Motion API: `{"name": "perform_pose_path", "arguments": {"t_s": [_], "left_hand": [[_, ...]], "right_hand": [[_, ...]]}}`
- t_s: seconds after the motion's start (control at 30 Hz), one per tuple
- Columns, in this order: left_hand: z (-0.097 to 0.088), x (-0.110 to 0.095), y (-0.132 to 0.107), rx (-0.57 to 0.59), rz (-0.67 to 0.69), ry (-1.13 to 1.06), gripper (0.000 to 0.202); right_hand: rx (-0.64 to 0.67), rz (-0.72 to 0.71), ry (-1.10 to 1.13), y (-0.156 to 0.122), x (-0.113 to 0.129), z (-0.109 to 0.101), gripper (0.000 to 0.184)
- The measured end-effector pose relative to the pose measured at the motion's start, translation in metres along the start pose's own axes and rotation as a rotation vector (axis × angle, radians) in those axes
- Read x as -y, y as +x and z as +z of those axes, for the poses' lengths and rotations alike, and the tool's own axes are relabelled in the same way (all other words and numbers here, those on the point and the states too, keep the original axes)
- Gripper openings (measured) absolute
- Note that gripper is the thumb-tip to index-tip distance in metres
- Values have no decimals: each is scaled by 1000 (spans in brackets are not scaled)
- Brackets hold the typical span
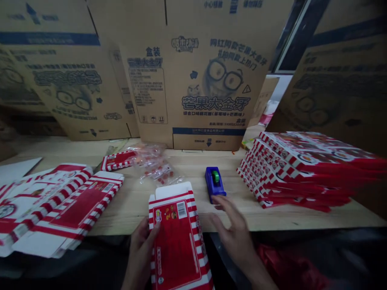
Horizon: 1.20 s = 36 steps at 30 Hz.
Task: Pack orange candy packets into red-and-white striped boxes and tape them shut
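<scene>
Beside the blue tape dispenser [215,183], the open right hand [233,231] holds nothing; the left hand [140,251] grips a striped carton [175,245].

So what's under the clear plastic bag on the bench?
The clear plastic bag lies on the wooden bench, its left edge over the end of a flat red-and-white carton. The carton's covered end cannot be seen.

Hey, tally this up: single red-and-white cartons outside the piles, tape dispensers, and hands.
Single cartons: 2, the held carton and the loose carton by the plastic bag
Blue tape dispenser: 1
Hands: 2, left hand and right hand
Total: 5
</scene>
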<state>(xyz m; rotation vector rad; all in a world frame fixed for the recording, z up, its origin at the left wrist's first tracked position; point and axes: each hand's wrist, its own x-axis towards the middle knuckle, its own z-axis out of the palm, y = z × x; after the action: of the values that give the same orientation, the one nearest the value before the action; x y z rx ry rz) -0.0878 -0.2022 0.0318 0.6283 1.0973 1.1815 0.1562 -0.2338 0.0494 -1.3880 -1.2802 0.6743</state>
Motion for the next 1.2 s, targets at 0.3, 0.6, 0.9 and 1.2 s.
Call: {"name": "perform_pose_path", "arguments": {"t_s": [0.3, 0.6, 0.9, 1.2], "left_hand": [[-4, 9, -9, 113, -4, 114, 59], [3, 10, 6, 241, 159, 45, 67], [1, 7, 40, 162, 123, 154, 35], [-6, -4, 72, 166, 70, 226, 34]], "right_hand": [[257, 208, 413, 17, -33, 45, 48], [333, 296, 437, 19, -43, 31, 56], [283, 121, 224, 40, -54, 41, 31], [385, 228, 319, 65, -55, 47, 46]]}}
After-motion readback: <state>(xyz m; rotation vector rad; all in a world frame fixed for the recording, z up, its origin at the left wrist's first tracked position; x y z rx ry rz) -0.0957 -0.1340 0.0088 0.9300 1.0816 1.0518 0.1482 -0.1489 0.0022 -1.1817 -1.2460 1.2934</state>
